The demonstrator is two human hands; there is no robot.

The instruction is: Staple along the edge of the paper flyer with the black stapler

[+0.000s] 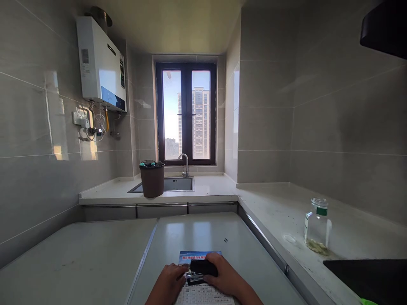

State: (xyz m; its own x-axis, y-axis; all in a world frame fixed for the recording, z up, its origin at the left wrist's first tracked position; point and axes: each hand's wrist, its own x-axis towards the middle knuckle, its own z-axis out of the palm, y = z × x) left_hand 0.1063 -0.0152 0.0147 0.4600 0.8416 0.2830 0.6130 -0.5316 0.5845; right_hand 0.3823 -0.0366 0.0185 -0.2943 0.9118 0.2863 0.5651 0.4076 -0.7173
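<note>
A black stapler lies over printed papers near the bottom middle of the head view. My right hand is closed around its right end, thumb below and fingers over the top. My left hand is at its left end, with thumb and fingers closed on the metal part there. Under both hands is a printed paper with a table of text, and behind it shows a blue printed sheet with red characters. A few small dark staple-like pieces rest on the tabletop beyond my right hand.
The pale table has a seam running across it. Behind stands a counter with a sink, faucet and brown bucket. On the right counter are a glass jar, a clear round lid and a black panel.
</note>
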